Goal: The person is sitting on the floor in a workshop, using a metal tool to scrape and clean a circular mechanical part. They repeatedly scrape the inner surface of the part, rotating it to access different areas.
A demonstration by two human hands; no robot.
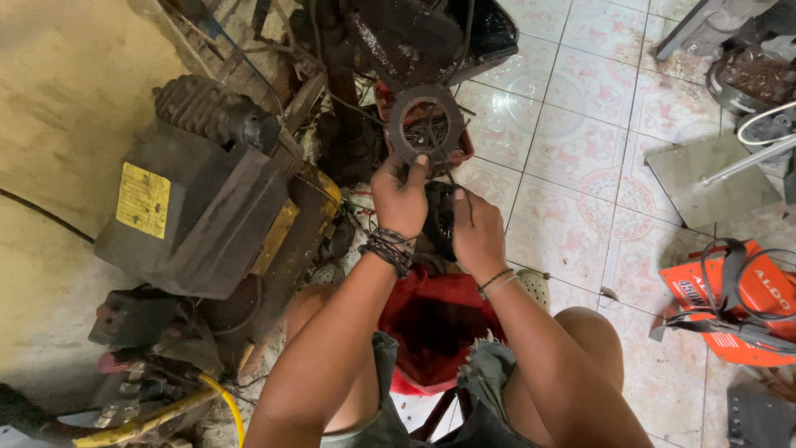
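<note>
My left hand holds up a dark, rusty ring-shaped disc by its lower edge, above a red tray of small parts. My right hand grips a dark round metal part just below the disc; a thin black wire runs up past its fingers. Cord bracelets circle both wrists. I sit on a red stool with my knees apart.
A grimy dark motor housing with a yellow label stands at the left against a beige wall. Greasy engine parts lie ahead. An orange machine with black cables and a metal plate sit on the patterned tile floor at the right.
</note>
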